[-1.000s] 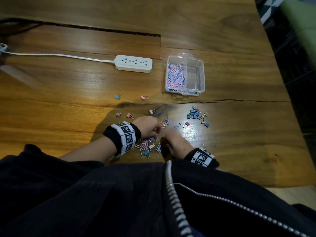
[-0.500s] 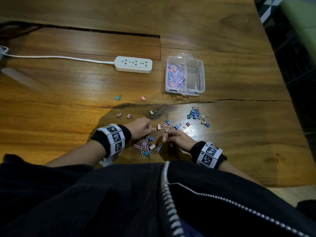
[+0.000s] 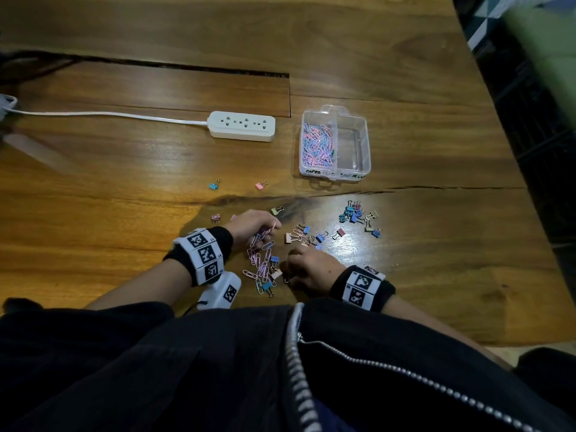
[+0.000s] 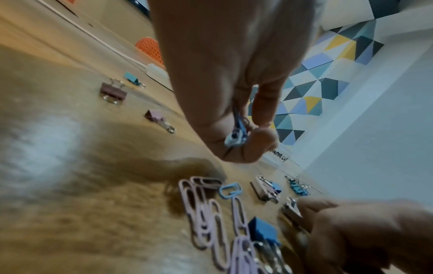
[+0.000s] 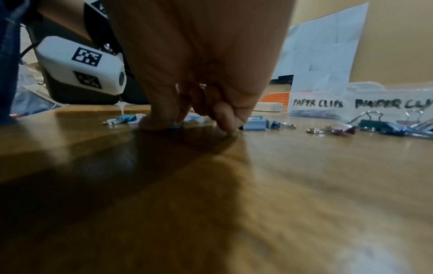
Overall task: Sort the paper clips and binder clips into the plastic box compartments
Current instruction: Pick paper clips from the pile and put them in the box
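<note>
The clear plastic box stands at the far middle right; its left compartment holds paper clips, the right one looks empty. Labels read PAPER CLIPS and BINDER CLIPS. My left hand pinches a few blue and pink paper clips just above the table. Below it lies a loose pile of paper clips mixed with a few binder clips. My right hand has its fingers curled, tips on the table beside the pile; thin pale wire loops show between them.
More binder clips are scattered right of the hands, and single ones lie to the left. A white power strip with its cable lies left of the box. The table's near edge runs just under my arms.
The right hand has drawn back a little towards my body, beside the pile. The left hand stays above the pile with clips between its fingers.
</note>
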